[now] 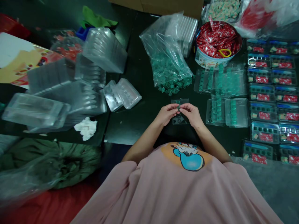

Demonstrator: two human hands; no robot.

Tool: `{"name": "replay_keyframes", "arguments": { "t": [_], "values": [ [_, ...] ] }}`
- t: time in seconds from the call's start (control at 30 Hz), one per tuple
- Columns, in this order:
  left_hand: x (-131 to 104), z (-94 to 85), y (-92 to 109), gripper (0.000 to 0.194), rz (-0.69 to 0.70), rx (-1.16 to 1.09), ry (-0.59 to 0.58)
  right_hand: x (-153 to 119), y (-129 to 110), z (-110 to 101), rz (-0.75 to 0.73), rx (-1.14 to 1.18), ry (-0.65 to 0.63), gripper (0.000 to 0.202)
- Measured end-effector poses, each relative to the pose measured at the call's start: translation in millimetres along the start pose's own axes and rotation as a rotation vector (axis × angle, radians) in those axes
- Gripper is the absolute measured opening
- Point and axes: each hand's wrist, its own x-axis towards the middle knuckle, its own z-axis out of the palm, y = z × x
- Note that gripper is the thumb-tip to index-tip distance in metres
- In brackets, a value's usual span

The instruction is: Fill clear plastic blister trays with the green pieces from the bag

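1. Keep the left hand [168, 112] and the right hand [191, 112] close together, low over the small clear tray [180, 121], just in front of the body; fingertips of both pinched narrowly, apparently on a small green piece [179, 107].
2. Press gently and evenly from both sides; better not to squeeze with force, because of possible bending or cracking.
3. Leave the small clear tray flat on the dark table [130, 124]; steady with the lower fingers in case of sliding.
4. Avoid wide movements towards the loose green pieces [171, 87], beyond the hands; easy to scatter, lying at the lower end of the plastic bag [161, 40].
5. For straight alignment, compare with the green strips [233, 112] at the right.
6. Hard to make out: exact shape of the small green piece, behind covering fingers; impossible to tell whether single or joined.
7. Hidden: middle of the small clear tray, under the hands; cannot tell its contents.
8. Cut off at the right edge: some filled packs [265, 126]; blurred at the left: stacked trays [102, 46].
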Motion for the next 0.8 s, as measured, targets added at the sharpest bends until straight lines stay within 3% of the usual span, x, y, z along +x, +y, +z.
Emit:
{"name": "replay_keyframes", "arguments": {
  "t": [0.37,0.63,0.8],
  "values": [
    [-12.8,3.6,7.6,0.02,0.313,0.488,0.012,0.1,-0.8,-4.4,-0.034,-0.12,-0.02,0.015],
    [-10.7,3.0,4.2,0.019,0.232,0.395,-0.015,2.1,-3.2,-6.0,-0.018,-0.065,0.008,0.012],
    [-3.6,-3.5,1.4,0.02,0.194,0.267,0.054,2.7,-10.3,-8.6,0.12,0.25,0.018,0.022]
  ]
}}
